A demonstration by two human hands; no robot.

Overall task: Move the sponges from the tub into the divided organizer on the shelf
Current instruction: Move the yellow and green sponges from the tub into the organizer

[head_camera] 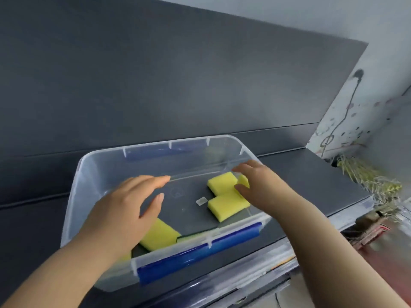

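Clear plastic tub (75, 190): sits on a dark grey padded surface (311, 174), long side toward the person, with both hands inside its rim.
Blue handles: near handle (200, 252) clipped along the front wall; far handle (155, 151) along the back wall, seen dimly through the plastic.
Back sponge (222, 182): yellow, flat on the tub floor toward the right end, just left of the right hand's fingers.
Front sponge (228, 205): yellow, flat on the floor, just in front of the back sponge, their corners meeting or nearly so.
Yellow piece (243, 181): shows between the right hand's fingers and thumb; whether it is a separate sponge cannot be told.
Near-left sponge (160, 234): yellow, lying by the front wall, its left end hidden under the left hand.
Left hand (124, 210): palm down above the tub's left half, fingers straight and together, thumb out, grasping nothing.
Right hand (262, 185): reaches in over the right wall, fingers bent above the sponges, thumb tip at the front sponge's right edge; whether it grips anything cannot be told.
Sticker (201, 201): small pale square on the tub floor, beside the front sponge.
Stained wall (355, 112): pale and spotted, at the right.
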